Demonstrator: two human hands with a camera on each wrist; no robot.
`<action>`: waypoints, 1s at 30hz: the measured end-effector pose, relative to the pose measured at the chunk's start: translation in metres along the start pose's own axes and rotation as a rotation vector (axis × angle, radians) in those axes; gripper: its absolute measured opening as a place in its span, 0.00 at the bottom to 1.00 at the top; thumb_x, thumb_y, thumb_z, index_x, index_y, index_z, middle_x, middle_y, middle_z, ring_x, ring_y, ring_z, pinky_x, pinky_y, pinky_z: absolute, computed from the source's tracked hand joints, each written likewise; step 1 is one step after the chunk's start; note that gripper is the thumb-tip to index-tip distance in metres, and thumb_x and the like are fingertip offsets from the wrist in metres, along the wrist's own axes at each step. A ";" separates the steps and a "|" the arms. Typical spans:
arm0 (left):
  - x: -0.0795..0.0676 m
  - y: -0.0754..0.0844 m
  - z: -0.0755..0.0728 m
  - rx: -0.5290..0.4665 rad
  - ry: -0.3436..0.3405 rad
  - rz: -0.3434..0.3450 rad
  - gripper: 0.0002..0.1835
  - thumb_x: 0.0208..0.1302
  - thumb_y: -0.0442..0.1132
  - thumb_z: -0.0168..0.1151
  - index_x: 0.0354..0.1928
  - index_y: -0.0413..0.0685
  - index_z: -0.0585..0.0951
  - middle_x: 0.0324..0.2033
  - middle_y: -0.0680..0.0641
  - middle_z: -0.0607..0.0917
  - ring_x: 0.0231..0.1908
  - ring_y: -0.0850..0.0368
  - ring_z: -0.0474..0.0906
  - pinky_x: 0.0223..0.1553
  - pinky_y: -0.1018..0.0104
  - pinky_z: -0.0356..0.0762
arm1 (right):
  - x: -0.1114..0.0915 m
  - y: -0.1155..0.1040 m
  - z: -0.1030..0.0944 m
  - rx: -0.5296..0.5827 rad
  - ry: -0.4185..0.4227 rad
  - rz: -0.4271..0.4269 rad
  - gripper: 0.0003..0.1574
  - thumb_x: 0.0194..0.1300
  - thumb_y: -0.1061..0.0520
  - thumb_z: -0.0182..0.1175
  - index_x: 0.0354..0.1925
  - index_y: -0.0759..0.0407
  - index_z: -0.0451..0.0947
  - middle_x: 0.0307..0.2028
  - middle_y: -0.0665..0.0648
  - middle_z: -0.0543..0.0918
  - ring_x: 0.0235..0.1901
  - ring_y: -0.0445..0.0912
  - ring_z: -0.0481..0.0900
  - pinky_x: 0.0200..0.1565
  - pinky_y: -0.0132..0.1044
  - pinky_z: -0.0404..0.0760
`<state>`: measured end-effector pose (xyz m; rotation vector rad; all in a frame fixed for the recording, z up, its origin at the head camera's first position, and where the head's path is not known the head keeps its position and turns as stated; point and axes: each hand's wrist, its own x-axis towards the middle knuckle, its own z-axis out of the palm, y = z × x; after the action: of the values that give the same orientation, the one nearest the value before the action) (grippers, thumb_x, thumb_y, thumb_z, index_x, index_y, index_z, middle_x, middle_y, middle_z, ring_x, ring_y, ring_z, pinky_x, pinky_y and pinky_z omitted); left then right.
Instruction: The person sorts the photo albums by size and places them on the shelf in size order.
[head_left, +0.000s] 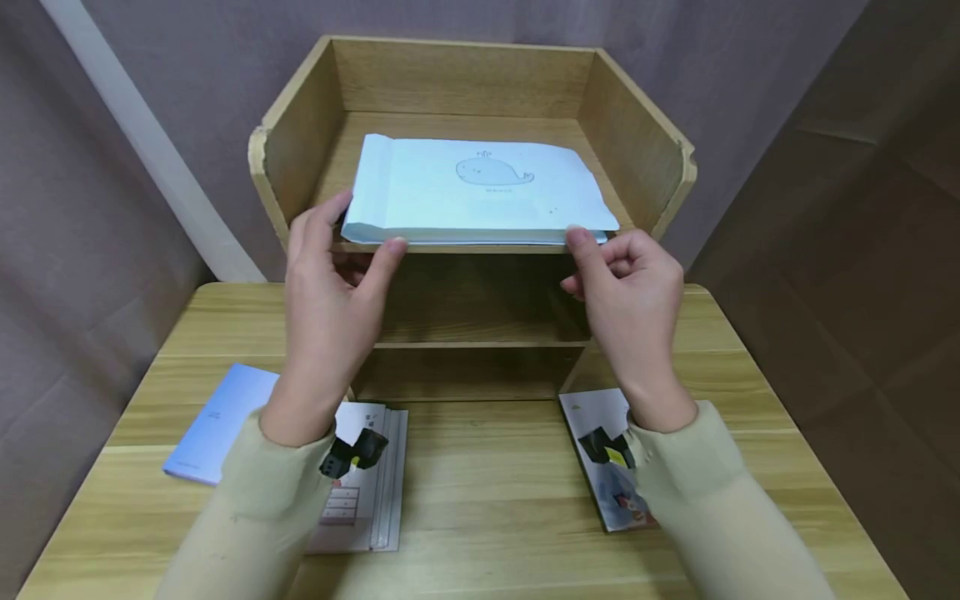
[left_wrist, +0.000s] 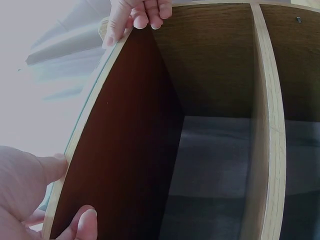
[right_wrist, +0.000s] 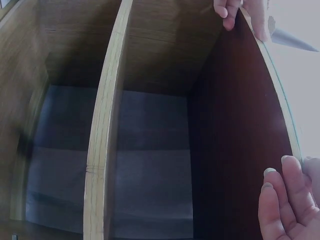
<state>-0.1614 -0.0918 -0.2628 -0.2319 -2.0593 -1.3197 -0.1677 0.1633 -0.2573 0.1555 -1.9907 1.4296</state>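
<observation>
A thick white notebook [head_left: 427, 200] with a whale drawing on its cover lies flat on the top board of a small wooden desk shelf [head_left: 465, 79]. My left hand [head_left: 322, 292] is at its front left corner, thumb against the front edge and index finger along the left side. At the front right corner, the thumb of my right hand [head_left: 633, 292] touches the notebook's front edge. In the right wrist view the other fingers [right_wrist: 285, 210] of that hand sit loosely bent under the board. One left fingertip [left_wrist: 87, 222] shows below the board in the left wrist view.
On the wooden table [head_left: 480, 500], a blue book [head_left: 225, 417] and several stacked white books [head_left: 382, 492] lie at left. A dark-edged picture book [head_left: 600, 483] lies at right, partly behind my sleeve. A middle board [head_left: 480, 343] crosses the shelf below the notebook.
</observation>
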 end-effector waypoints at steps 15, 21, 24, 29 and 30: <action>-0.015 -0.007 -0.004 -0.083 0.019 0.119 0.31 0.62 0.40 0.67 0.66 0.49 0.68 0.58 0.49 0.69 0.45 0.58 0.79 0.43 0.66 0.80 | -0.015 -0.016 -0.002 0.078 -0.066 -0.049 0.17 0.64 0.56 0.65 0.30 0.69 0.74 0.23 0.59 0.83 0.22 0.46 0.81 0.26 0.29 0.79; -0.040 -0.015 -0.013 -0.157 0.025 0.231 0.36 0.55 0.26 0.69 0.66 0.42 0.67 0.61 0.47 0.67 0.50 0.53 0.77 0.46 0.63 0.81 | -0.030 0.016 -0.003 0.099 -0.141 -0.111 0.16 0.62 0.58 0.67 0.41 0.68 0.75 0.30 0.57 0.83 0.28 0.48 0.80 0.27 0.29 0.78; -0.052 -0.021 -0.018 -0.160 -0.005 0.280 0.39 0.51 0.23 0.71 0.66 0.39 0.67 0.62 0.44 0.67 0.50 0.51 0.77 0.45 0.64 0.81 | -0.042 0.013 -0.003 0.096 -0.192 -0.108 0.15 0.62 0.61 0.66 0.42 0.69 0.75 0.33 0.58 0.83 0.30 0.47 0.79 0.30 0.28 0.78; -0.073 -0.036 -0.025 -0.113 -0.098 0.311 0.39 0.54 0.35 0.74 0.66 0.35 0.66 0.61 0.36 0.68 0.49 0.46 0.76 0.45 0.68 0.80 | -0.065 0.012 -0.001 0.088 -0.306 -0.044 0.15 0.61 0.66 0.65 0.44 0.72 0.74 0.34 0.60 0.82 0.32 0.50 0.79 0.32 0.28 0.79; -0.077 -0.039 -0.027 -0.100 -0.117 0.305 0.39 0.55 0.40 0.73 0.66 0.36 0.66 0.61 0.36 0.68 0.49 0.45 0.76 0.45 0.68 0.80 | -0.069 0.014 0.001 0.088 -0.332 -0.018 0.15 0.61 0.65 0.65 0.45 0.71 0.74 0.35 0.60 0.82 0.32 0.50 0.79 0.33 0.29 0.79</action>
<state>-0.1098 -0.1181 -0.3325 -0.6551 -1.9593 -1.2433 -0.1214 0.1491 -0.3089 0.4763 -2.1800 1.5612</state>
